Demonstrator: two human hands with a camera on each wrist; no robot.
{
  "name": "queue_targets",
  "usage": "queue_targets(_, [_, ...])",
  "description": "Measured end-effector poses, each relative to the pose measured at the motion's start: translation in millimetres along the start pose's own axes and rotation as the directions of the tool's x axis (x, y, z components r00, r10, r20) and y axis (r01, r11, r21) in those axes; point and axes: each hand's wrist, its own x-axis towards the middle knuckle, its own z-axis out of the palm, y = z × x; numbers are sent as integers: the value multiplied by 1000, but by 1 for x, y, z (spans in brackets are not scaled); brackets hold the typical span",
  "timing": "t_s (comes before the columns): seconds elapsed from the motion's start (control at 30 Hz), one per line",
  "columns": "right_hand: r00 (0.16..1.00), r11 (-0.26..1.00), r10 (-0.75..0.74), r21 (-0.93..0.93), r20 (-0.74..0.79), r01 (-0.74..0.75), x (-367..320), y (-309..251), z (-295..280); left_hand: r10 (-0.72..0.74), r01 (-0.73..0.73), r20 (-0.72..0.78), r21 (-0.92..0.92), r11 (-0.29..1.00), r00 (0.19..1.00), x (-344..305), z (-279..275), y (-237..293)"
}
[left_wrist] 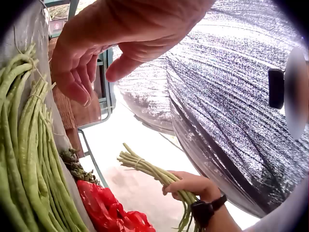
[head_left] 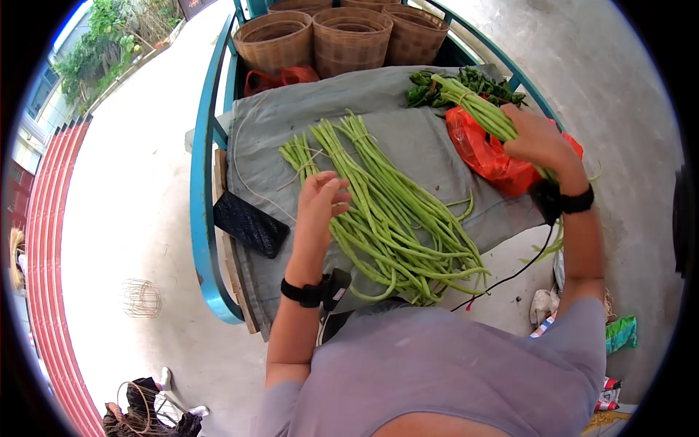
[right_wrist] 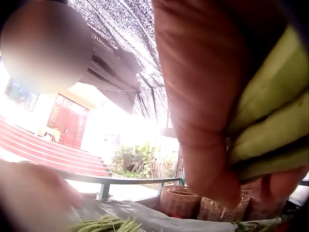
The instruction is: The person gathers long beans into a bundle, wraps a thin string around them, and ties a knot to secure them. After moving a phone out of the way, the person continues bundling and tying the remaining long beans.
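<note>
My right hand [head_left: 540,144] grips a tied bundle of green long beans [head_left: 477,109], raised over a red plastic bag [head_left: 472,149]; the bean ends trail down past the wrist. In the left wrist view the held bundle [left_wrist: 147,165] shows a tie near its upper end. Several more bundles of long beans [head_left: 400,211] lie side by side on the grey cloth [head_left: 255,138], tied near their far ends. Above the leftmost bundle, my left hand [head_left: 318,207] hovers with loosely bent fingers and holds nothing.
A dark phone-like slab [head_left: 251,224] lies at the cloth's left edge. Brown woven baskets [head_left: 352,42] stand at the back inside the blue cart rail [head_left: 206,182]. Dark leafy greens [head_left: 488,86] sit behind the red bag. A black cable [head_left: 502,280] hangs from the right wrist.
</note>
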Motion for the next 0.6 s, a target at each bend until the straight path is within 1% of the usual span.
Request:
queue_targets(0.03, [1000, 998, -13, 64, 5, 12, 8, -1, 17, 7, -7, -11, 23, 1000, 1000, -5, 0, -2])
queue_targets(0.07, [1000, 992, -29, 125, 8, 27, 20, 0, 39, -24, 24, 3, 9, 1000, 1000, -10, 0, -4])
queue_targets(0.1, [998, 977, -27, 210, 48, 17, 40, 8, 75, -51, 51, 17, -8, 999, 999, -14, 0, -7])
queue_targets(0.13, [998, 917, -64, 394, 15, 53, 55, 8, 117, -75, 76, 31, -26, 997, 997, -17, 0, -10])
queue_targets(0.17, [992, 862, -124, 496, 15, 100, 73, 6, 160, -90, 91, 34, -32, 995, 995, -20, 0, -14])
queue_targets(0.2, [993, 852, -101, 520, 59, 56, 86, -4, 200, -106, 107, 38, -35, 994, 994, -23, -1, -18])
queue_targets(0.23, [980, 855, -180, 478, -89, 201, 99, -9, 257, -123, 124, 42, -32, 992, 992, -26, -3, -20])
queue_targets(0.27, [937, 845, -258, 416, -234, 336, 107, -15, 293, -125, 127, 39, -32, 991, 991, -30, -5, -22])
queue_targets(0.37, [982, 834, -125, 521, -141, 181, 108, -44, 278, -119, 119, 17, -31, 992, 993, -39, -14, -25])
queue_targets(0.4, [987, 857, -121, 490, -104, 157, 114, -48, 273, -112, 112, 5, -30, 993, 994, -43, -16, -26])
queue_targets(0.43, [993, 904, -100, 412, -54, 114, 107, -56, 265, -104, 103, -6, -29, 994, 995, -45, -17, -27])
queue_targets(0.5, [998, 972, -46, 232, 34, 37, 98, -69, 249, -106, 106, 23, -21, 994, 994, -45, -20, -33])
queue_targets(0.6, [999, 993, -47, 106, 20, 45, 97, -76, 245, -102, 101, 62, 21, 995, 993, -48, -20, -33])
